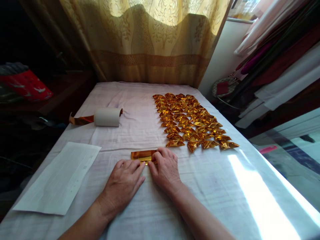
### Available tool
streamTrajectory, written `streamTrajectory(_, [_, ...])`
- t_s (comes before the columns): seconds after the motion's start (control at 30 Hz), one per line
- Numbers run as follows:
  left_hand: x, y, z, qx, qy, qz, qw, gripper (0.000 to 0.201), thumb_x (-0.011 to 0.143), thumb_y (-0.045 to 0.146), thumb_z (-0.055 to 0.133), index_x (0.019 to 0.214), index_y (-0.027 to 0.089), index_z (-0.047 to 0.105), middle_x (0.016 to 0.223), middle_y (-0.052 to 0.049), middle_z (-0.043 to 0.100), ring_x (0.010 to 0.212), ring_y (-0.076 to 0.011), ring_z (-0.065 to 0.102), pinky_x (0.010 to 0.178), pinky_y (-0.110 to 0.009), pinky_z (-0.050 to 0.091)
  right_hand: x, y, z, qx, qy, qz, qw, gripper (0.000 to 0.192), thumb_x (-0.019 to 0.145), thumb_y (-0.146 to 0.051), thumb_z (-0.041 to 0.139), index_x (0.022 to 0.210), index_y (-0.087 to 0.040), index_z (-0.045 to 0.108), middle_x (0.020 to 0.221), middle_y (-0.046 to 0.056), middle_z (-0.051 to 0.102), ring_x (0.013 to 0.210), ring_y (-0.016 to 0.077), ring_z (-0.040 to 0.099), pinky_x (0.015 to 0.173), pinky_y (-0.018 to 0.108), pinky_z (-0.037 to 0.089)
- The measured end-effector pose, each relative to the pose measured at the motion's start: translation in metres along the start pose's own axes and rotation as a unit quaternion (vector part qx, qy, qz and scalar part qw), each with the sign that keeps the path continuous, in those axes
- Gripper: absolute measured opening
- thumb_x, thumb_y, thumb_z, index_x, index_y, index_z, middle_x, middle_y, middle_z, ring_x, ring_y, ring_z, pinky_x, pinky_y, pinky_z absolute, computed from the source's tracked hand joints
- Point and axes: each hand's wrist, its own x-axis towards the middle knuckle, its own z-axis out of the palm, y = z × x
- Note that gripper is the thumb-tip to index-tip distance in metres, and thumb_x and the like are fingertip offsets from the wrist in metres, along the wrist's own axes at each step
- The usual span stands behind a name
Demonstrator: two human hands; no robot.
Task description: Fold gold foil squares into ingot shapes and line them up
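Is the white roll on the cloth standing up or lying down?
Lying down: the white roll rests on its side, its round end facing right, gold foil trailing left.

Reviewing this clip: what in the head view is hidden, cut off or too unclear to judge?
- Gold foil sheet: its right end lies under the right hand, so the fold there is hidden.
- Left hand: fingertips meet the sheet's near edge; whether they press it is unclear.
- White paper: faint ruled lines, any writing too small.
- Roll: foil strip's left end fades into shadow.
- Folded gold pieces: far rows too small to count.
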Motion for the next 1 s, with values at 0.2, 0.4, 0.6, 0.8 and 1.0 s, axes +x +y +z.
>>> streamTrajectory(0.2, [-0.004,0.001,-0.001,0.025,-0.024,0.010,0.999,0.032,0.095,0.027,0.053,0.124,0.020,0.064,0.117,-0.007,0.069,0.106,-0.0238,0.061,0.094,-0.041,0.037,-0.002,0.009,-0.006,0.049,-0.018,-0.015,0.999,0.011,0.086,-0.013,0.061,0.086,-0.024,0.063,0.108,0.003,0.064,0.103,0.0207,0.054,0.090,0.038,0.033])
streamTrajectory(0.4, [-0.002,0.003,-0.004,0.033,-0.053,0.016,0.998,0.038,0.095,0.036,0.056,0.129,0.020,0.061,0.114,-0.007,0.069,0.104,-0.0253,0.059,0.093,-0.042,0.034,-0.003,0.014,-0.006,0.068,-0.024,-0.015,0.997,0.019,0.085,-0.007,0.058,0.088,-0.025,0.065,0.109,0.003,0.065,0.105,0.0209,0.056,0.091,0.038,0.033])
streamTrajectory(0.6, [0.006,0.005,-0.011,0.022,-0.090,0.008,0.996,0.038,0.094,0.037,0.057,0.130,0.025,0.061,0.111,-0.006,0.068,0.100,-0.0247,0.058,0.092,-0.042,0.033,-0.003,0.016,-0.006,0.073,-0.027,-0.021,0.997,0.022,0.086,-0.006,0.056,0.089,-0.025,0.066,0.111,0.003,0.066,0.108,0.0209,0.056,0.091,0.038,0.034])
streamTrajectory(0.8, [-0.002,-0.003,-0.007,0.019,-0.042,0.032,0.998,0.034,0.098,0.038,0.050,0.126,0.024,0.063,0.118,-0.005,0.069,0.107,-0.0237,0.059,0.099,-0.041,0.029,-0.004,0.016,-0.006,0.073,-0.026,-0.016,0.997,0.023,0.086,-0.006,0.057,0.089,-0.026,0.067,0.113,0.002,0.066,0.108,0.0209,0.056,0.093,0.037,0.033])
streamTrajectory(1.0, [-0.013,-0.014,-0.007,0.031,0.003,0.034,0.999,0.036,0.101,0.039,0.041,0.122,0.024,0.067,0.120,-0.004,0.071,0.111,-0.0235,0.060,0.102,-0.040,0.029,-0.003,0.014,-0.007,0.073,-0.035,-0.007,0.997,0.020,0.087,-0.007,0.059,0.089,-0.025,0.068,0.113,0.002,0.067,0.109,0.0207,0.056,0.092,0.036,0.032])
